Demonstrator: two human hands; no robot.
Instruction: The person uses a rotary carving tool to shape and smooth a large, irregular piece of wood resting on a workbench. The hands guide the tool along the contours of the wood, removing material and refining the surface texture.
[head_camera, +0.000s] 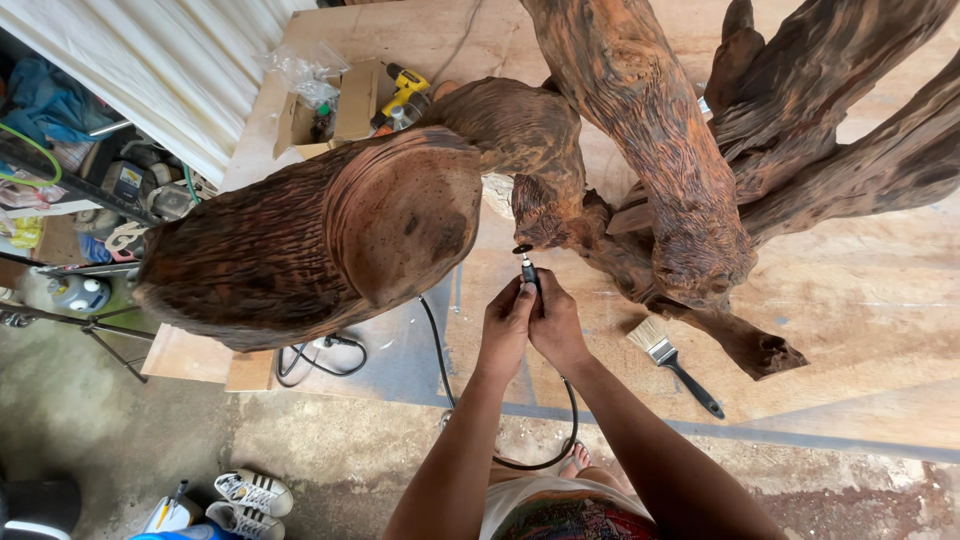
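Note:
Both my hands grip a slim black rotary tool handpiece (526, 267), its small round bit pointing up at the underside of a large reddish-brown carved wood sculpture (330, 235). My left hand (507, 325) wraps the handpiece from the left. My right hand (555, 322) wraps it from the right, pressed against the left. A black flexible shaft (441, 360) runs down from the tool and loops under my arms. The bit sits just below a rough knot of wood (545, 205).
A paintbrush with a black handle (672, 363) lies on the plywood platform (860, 330) to the right. A yellow drill (403, 93) and a cardboard box (340, 105) sit at the back. White sneakers (250, 497) rest on the concrete floor. Cluttered shelves stand left.

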